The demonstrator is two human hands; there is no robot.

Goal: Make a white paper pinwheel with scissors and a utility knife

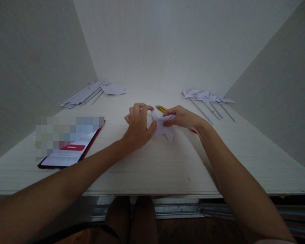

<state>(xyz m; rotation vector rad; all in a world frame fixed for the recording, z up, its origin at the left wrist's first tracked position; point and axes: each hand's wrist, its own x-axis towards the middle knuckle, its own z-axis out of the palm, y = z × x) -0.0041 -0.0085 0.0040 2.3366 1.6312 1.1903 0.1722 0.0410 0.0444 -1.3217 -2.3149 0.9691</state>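
Observation:
A white folded paper pinwheel [168, 134] rests on the tabletop between my hands, its pointed flaps partly raised. My left hand [139, 126] grips its left side, with the thumb low on the paper and the index finger at an upper flap. From the right, my right hand [182, 117] pinches another flap between thumb and fingers. Just behind the paper lies a yellow pointed tool [161, 108], partly covered by my right hand; its exact kind is unclear. Under my right wrist shows a small red piece [194, 130], mostly hidden.
Several rolled white paper sticks [85, 95] lie at the back left beside a flat paper piece [114, 89]. Several paper pinwheels on sticks [205, 96] lie at the back right. A phone [73, 149] rests at the left. Wall panels enclose the white table [152, 173] on three sides.

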